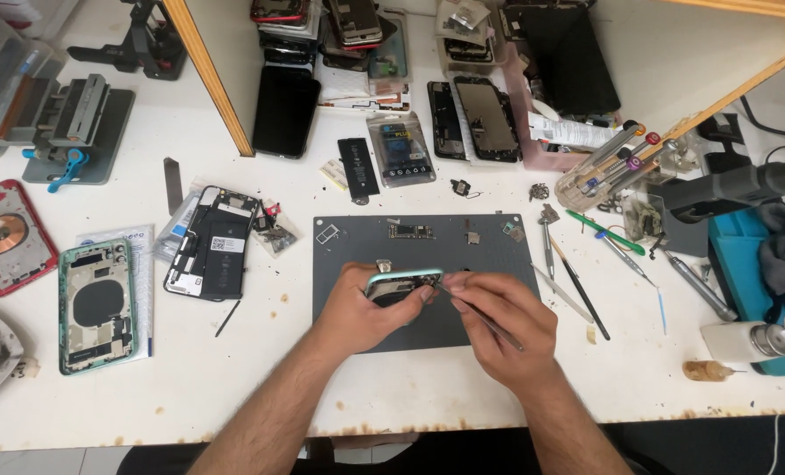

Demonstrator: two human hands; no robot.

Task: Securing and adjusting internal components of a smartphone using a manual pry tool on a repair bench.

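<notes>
Left hand (pixel 362 308): clenched around a mint-green phone frame (pixel 401 283), holding it tilted on edge above the near middle of the grey work mat (pixel 498 255).
Right hand (pixel 502 321): just right of the frame, fingers pinched on a thin metal tool (pixel 489 324) whose tip meets the frame's right end.
Phone frame: between both hands, lifted off the mat, its open side facing the person.
Mat: centre of the white bench (pixel 234 369); on its far part lie a small circuit board (pixel 410 231) and a few tiny parts.
Near left: a second mint-green rear housing (pixel 98 305) lies flat, with a red housing (pixel 10 236) further left.
Left of mat: an opened black phone body (pixel 212 242) lies flat, well apart from the hands.
Right of mat: tweezers, a green-handled tool (pixel 605 231) and screwdrivers lie spread out; a small white bottle (pixel 744 341) lies at the near right.
Far middle: a black battery (pixel 357 165) and a bagged battery (pixel 401 148) lie side by side.
Far: stacked phones and a black screen (pixel 285 110) beside a wooden strut (pixel 208 75).
Far left: a grey clamp fixture (pixel 76 123) with a blue lever.
</notes>
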